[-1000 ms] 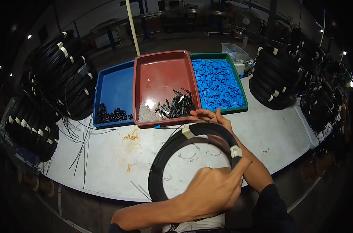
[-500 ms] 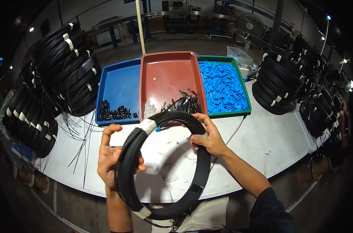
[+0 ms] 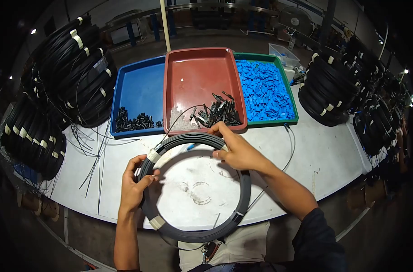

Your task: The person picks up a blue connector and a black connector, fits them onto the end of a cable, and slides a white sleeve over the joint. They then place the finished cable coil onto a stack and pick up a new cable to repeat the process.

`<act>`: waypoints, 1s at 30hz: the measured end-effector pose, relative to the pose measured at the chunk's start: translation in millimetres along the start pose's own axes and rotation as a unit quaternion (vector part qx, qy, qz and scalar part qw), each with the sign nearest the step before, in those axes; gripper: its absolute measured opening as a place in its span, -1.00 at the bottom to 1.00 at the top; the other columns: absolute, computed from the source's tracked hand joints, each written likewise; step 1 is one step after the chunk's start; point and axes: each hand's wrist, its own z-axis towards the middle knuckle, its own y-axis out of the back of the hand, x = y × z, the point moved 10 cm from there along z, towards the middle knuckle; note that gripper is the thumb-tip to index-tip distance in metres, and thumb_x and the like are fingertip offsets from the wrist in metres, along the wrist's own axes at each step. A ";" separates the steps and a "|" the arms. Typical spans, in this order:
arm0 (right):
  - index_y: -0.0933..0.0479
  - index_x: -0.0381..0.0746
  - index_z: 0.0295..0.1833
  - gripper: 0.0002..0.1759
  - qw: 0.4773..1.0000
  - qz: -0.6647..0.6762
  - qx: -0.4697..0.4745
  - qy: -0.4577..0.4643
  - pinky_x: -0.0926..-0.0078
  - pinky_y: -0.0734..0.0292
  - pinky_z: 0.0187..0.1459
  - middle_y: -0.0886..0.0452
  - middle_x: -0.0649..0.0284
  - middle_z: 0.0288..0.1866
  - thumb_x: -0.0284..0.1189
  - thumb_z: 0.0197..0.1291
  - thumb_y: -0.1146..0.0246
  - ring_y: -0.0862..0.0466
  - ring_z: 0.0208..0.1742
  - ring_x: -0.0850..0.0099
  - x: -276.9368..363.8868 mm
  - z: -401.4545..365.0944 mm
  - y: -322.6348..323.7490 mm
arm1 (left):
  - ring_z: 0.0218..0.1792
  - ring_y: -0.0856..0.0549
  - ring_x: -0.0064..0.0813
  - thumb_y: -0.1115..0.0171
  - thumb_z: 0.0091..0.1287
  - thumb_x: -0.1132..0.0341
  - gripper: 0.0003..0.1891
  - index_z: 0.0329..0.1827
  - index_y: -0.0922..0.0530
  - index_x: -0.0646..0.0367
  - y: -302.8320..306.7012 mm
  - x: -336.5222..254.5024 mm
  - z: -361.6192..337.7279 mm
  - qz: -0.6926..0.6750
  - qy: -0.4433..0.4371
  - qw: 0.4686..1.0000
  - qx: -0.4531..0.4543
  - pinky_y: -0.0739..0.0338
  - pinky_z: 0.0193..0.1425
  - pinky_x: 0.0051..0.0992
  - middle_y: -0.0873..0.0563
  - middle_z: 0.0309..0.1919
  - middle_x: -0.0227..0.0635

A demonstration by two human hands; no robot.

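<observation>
One black coil (image 3: 245,195), its round opening facing the camera with no clear long axis, is held over the near edge of the table (image 3: 306,158). The left hand (image 3: 136,183) grips it at ten o'clock, forearm nearly upright; the right hand (image 3: 233,152) pinches one o'clock, forearm slanting from four. Three trays, blue (image 3: 140,93), red (image 3: 202,81) and green (image 3: 292,109), lie towards twelve.
</observation>
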 end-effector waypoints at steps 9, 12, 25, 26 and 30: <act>-0.44 -0.22 0.19 -0.41 0.995 -0.095 0.020 0.024 0.21 -0.38 0.30 -0.57 0.10 0.06 -0.64 0.02 -0.47 -0.51 0.21 0.18 -17.4 4.1 21.9 | -0.09 -0.64 -0.49 -0.19 0.15 0.62 -0.38 0.37 -0.44 0.26 -30.4 -0.3 -9.2 0.173 -0.078 0.981 -0.044 -0.56 0.09 -0.49 -0.65 -0.02 -0.23; -0.48 -0.13 0.18 -0.37 0.985 -0.172 0.009 -0.005 0.02 -0.36 0.30 -0.50 0.08 0.17 -0.60 -0.05 -0.51 -0.40 0.33 0.02 -23.4 -3.0 21.1 | -0.12 -0.66 -0.44 -0.18 0.12 0.61 -0.37 0.37 -0.45 0.26 -38.4 -4.3 -9.5 0.225 -0.103 0.968 -0.047 -0.57 0.09 -0.45 -0.69 -0.11 -0.17; -0.56 -0.25 0.15 -0.46 0.972 -0.210 -0.096 0.031 0.09 -0.41 0.32 -0.54 0.04 0.18 -0.38 0.05 -0.57 -0.49 0.29 0.00 -29.0 -26.2 39.4 | 0.20 -0.65 -0.02 -0.26 0.20 0.52 -0.37 0.42 -0.42 0.26 -49.0 5.2 -2.6 0.310 -0.080 0.947 -0.004 -0.51 0.34 -0.23 -0.61 0.18 0.12; -0.56 -0.25 0.13 -0.47 0.966 -0.211 -0.143 0.041 0.12 -0.44 0.31 -0.55 0.01 0.16 -0.36 0.07 -0.56 -0.52 0.28 0.01 -22.6 -37.9 57.5 | 0.20 -0.65 -0.02 -0.26 0.20 0.52 -0.37 0.42 -0.42 0.26 -47.6 3.6 0.9 0.310 -0.081 0.947 -0.004 -0.51 0.34 -0.23 -0.61 0.18 0.12; -0.53 -0.27 0.20 -0.46 0.819 -0.415 -0.314 -0.241 0.04 -0.51 0.23 -0.64 -0.04 0.16 -0.24 0.20 -0.48 -0.61 0.23 -0.04 -50.9 -114.9 160.2 | 0.27 -0.63 0.01 -0.40 0.24 0.37 -0.37 0.40 -0.45 0.28 -67.2 -3.3 24.0 0.353 -0.126 0.923 0.083 -0.48 0.41 -0.19 -0.60 0.25 0.08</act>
